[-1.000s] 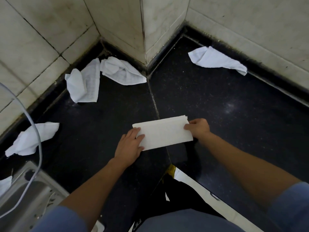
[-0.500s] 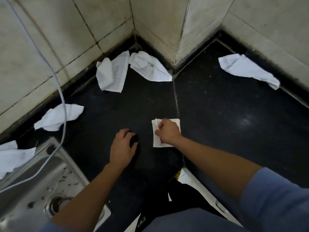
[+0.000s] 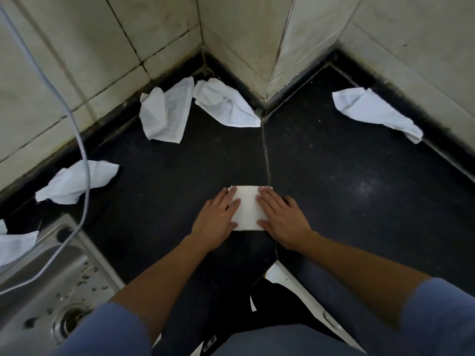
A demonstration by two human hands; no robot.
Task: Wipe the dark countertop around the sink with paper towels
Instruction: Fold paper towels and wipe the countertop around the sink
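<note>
1. A folded white paper towel (image 3: 247,208) lies flat on the dark countertop (image 3: 359,181), just left of the seam (image 3: 266,160) that runs from the tiled corner toward the person.

2. The left hand (image 3: 218,219) rests palm down on the towel's left edge, fingers extended and spread, gripping nothing; only the fingertips and thumb overlap the paper.

3. The right hand (image 3: 281,220) lies flat in the same way on the towel's right edge, fingers straight, its heel on the bare counter across the seam.

4. Both bare forearms reach in from blue sleeves (image 3: 437,317) at the bottom of the head view.

5. Crumpled used towels ring the work area: two (image 3: 164,114) (image 3: 226,104) touching each other against the back-left wall, one (image 3: 375,114) along the right wall, one (image 3: 74,182) near the sink's far corner and another (image 3: 15,246) at the left edge, on the sink's rim.

6. A stainless steel sink (image 3: 46,278), its basin spotted with droplets and its drain (image 3: 69,321) visible, occupies the lower left.

7. A pale grey hose (image 3: 77,140) loops down from the upper left, across one crumpled towel and over the sink.

8. Stained cream wall tiles (image 3: 77,47) with dark grout enclose the counter.
</note>
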